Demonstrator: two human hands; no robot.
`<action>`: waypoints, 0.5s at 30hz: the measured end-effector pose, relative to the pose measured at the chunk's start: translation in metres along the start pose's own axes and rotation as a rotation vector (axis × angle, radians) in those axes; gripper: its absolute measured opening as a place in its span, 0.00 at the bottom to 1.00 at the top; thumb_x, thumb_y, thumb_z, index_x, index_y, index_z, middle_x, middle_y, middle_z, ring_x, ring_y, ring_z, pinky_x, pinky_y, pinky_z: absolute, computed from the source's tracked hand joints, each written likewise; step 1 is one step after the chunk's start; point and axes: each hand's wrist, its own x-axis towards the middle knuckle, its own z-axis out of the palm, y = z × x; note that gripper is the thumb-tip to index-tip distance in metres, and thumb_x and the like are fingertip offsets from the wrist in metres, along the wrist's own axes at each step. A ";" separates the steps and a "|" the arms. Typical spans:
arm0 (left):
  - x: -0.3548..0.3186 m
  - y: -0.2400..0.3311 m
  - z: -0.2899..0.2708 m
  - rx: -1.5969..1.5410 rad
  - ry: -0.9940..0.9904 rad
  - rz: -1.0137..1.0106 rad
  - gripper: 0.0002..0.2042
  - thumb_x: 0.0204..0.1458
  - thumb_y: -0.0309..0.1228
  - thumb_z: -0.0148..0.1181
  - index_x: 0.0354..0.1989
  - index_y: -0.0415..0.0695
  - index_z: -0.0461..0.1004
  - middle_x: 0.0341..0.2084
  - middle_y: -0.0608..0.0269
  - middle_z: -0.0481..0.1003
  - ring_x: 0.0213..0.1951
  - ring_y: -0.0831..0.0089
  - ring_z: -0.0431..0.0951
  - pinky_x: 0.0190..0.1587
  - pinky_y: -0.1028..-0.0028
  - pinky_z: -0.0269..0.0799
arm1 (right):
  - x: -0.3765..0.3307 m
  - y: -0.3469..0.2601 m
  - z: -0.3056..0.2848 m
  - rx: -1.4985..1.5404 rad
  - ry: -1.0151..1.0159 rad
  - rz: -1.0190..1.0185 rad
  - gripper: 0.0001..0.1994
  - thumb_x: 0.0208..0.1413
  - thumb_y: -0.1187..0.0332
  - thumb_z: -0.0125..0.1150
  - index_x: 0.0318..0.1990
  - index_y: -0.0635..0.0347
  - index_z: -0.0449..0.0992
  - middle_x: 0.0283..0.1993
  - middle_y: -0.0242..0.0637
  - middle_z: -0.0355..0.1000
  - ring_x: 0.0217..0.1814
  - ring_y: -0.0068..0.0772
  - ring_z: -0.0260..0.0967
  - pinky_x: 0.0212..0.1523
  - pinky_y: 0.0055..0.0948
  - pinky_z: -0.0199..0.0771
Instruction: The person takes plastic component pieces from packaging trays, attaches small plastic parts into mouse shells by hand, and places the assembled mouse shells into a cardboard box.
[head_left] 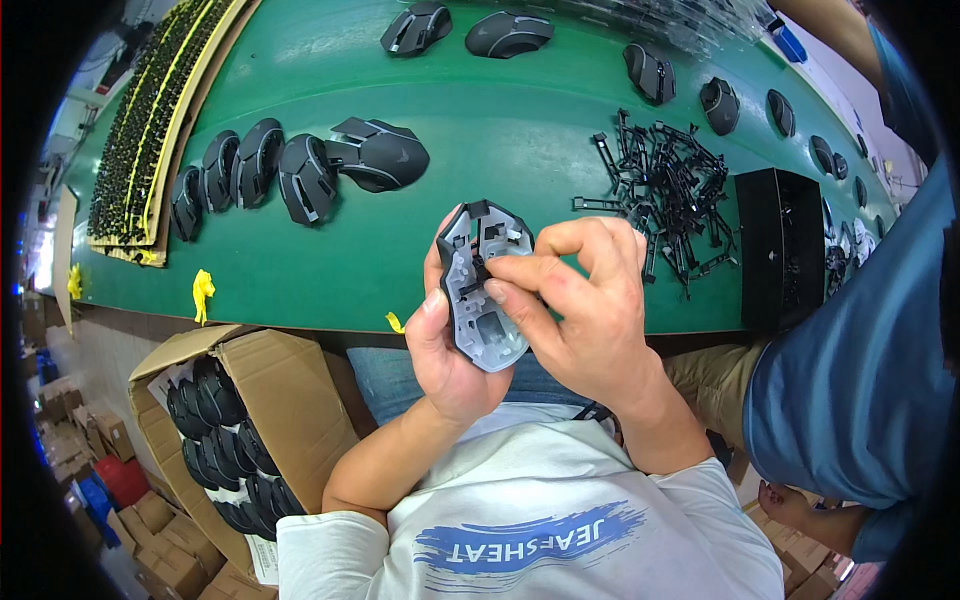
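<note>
From my head view, my left fingers [430, 312] hold the open mouse shell [488, 345] while my right fingers [525, 272] pinch a small black part [479, 270] inside it, which I'd best guide straight and gently, bracing the shell, with black clips [680, 195] heaped beyond them, rightward on the counter [330, 270].

Heaped black parts [672, 190] suggest an assembly workshop.

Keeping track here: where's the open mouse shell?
The open mouse shell is near the head view's centre, in your left hand, with your right hand over it.
</note>
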 end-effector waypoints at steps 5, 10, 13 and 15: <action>0.000 0.000 -0.010 0.265 -0.171 0.022 0.36 0.64 0.52 0.43 0.77 0.46 0.56 0.65 0.54 0.70 0.66 0.61 0.71 0.70 0.57 0.67 | 0.010 -0.009 -0.022 -0.050 -0.082 0.046 0.09 0.50 0.70 0.77 0.38 0.53 0.84 0.43 0.33 0.71 0.48 0.40 0.67 0.51 0.41 0.62; -0.001 0.000 -0.013 0.316 -0.201 0.026 0.40 0.60 0.54 0.45 0.79 0.45 0.52 0.67 0.54 0.67 0.68 0.60 0.68 0.71 0.56 0.65 | -0.005 -0.012 -0.002 0.020 0.002 0.090 0.08 0.53 0.73 0.75 0.40 0.56 0.82 0.50 0.42 0.69 0.51 0.45 0.69 0.54 0.43 0.69; -0.004 0.001 -0.012 0.313 -0.200 -0.010 0.40 0.60 0.55 0.45 0.78 0.46 0.54 0.66 0.54 0.68 0.67 0.60 0.69 0.70 0.56 0.67 | -0.018 -0.008 0.017 0.308 0.228 0.159 0.18 0.56 0.77 0.72 0.52 0.62 0.73 0.60 0.51 0.64 0.59 0.48 0.69 0.61 0.43 0.73; -0.007 -0.004 -0.015 0.277 -0.192 -0.024 0.38 0.61 0.55 0.45 0.77 0.47 0.56 0.65 0.54 0.69 0.67 0.60 0.70 0.69 0.55 0.68 | -0.017 -0.001 0.018 0.334 0.235 0.162 0.20 0.57 0.78 0.70 0.56 0.63 0.71 0.60 0.51 0.69 0.60 0.48 0.72 0.56 0.40 0.77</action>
